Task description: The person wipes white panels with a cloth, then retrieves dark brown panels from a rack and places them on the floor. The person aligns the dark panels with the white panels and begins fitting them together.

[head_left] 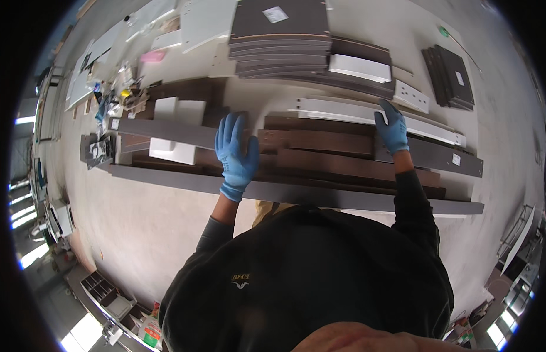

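Hands (393,130) forward (left hand (235,157) splayed)

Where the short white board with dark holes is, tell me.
In the head view, the short white board is at the upper right, just beyond the long white board and the right hand.

The left hand (235,155) hides where a long gray board (173,134) stops. The right hand (393,129) covers a bit of a long white strip (337,110). The far pile of dark boards (279,35) gets cut off by the top edge. The sticker (276,14) on it is too small to read. The tan pants (263,212) are mostly hidden (the black shirt (320,264) is in the way). Far left, a messy heap (126,91) is too blurry to sort out.
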Demonstrator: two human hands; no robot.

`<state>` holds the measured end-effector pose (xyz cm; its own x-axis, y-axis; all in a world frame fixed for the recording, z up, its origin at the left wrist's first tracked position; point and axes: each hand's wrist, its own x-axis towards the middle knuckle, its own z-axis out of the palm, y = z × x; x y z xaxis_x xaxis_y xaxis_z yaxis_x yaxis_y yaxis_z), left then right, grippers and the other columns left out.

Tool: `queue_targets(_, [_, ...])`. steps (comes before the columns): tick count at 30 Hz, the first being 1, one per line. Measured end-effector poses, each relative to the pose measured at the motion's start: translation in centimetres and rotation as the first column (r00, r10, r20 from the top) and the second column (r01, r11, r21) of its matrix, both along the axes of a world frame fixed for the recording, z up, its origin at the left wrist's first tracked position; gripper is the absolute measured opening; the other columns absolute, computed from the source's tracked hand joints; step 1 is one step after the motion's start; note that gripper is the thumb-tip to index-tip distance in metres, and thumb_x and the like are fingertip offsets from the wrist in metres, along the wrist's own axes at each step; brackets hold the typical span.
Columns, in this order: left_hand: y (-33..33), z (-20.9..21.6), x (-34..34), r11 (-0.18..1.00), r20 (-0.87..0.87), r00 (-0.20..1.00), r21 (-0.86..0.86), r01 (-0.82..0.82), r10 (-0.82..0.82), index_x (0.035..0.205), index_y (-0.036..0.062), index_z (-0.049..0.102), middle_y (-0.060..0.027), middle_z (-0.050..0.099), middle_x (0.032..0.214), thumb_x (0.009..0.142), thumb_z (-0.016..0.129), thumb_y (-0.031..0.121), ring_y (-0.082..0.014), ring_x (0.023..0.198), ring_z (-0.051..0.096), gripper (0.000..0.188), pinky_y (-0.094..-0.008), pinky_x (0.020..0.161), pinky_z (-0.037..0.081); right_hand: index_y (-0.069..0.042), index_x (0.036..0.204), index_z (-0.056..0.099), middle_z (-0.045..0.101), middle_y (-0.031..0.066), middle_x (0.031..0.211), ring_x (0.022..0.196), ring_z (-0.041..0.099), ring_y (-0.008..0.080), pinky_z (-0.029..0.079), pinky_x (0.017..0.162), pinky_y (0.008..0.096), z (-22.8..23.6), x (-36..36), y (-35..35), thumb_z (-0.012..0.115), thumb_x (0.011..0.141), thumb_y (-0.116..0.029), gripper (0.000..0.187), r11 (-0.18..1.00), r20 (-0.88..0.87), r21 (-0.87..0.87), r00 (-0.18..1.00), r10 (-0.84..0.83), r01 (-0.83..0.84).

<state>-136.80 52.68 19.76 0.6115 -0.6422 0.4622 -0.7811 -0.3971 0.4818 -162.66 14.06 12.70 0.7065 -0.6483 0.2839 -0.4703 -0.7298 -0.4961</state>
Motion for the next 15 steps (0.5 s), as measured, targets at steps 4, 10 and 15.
queue_targets(4, [-2.4,-0.2,-3.7,0.998,0.007,0.998,0.025,-0.065,0.064,0.143,0.0016,0.061,-0.0238,0.058,0.149,0.09,0.069,0.009,-0.0458,0.14,0.052,0.055,-0.0525,0.117,0.042,-0.003,0.126,0.072,0.072,0.0228,0.126,0.119,0.068,0.041,0.053,0.104,0.0466,1.0,-0.3,-3.5,0.07,0.094,-0.021,0.037,1.0,0.01,0.012,1.0,0.024,-0.024])
queue_targets(10, [-3.8,-0.5,-3.9,0.995,0.012,0.995,0.039,-0.096,0.096,0.142,0.0001,0.061,-0.0243,0.059,0.147,0.092,0.066,0.008,-0.0467,0.137,0.054,0.051,-0.0509,0.117,0.042,-0.002,0.125,0.072,0.074,0.0229,0.122,0.112,0.071,0.0421,0.057,0.098,0.0443,1.1,2.6,-6.2,0.071,0.093,-0.018,0.036,0.995,0.226,0.041,0.971,0.075,-0.086])
queue_targets(15, [-4.7,-0.8,0.2,0.992,-0.047,0.995,-0.081,-0.096,0.092,0.144,-0.0019,0.06,-0.0225,0.061,0.146,0.1,0.067,0.013,-0.0396,0.135,0.058,0.046,-0.0458,0.115,0.045,-0.002,0.127,0.072,0.073,0.0228,0.125,0.116,0.071,0.0399,0.056,0.101,0.0433,1.5,7.2,-5.2,0.073,0.095,-0.022,0.038,0.981,0.285,0.128,0.953,0.103,-0.144])
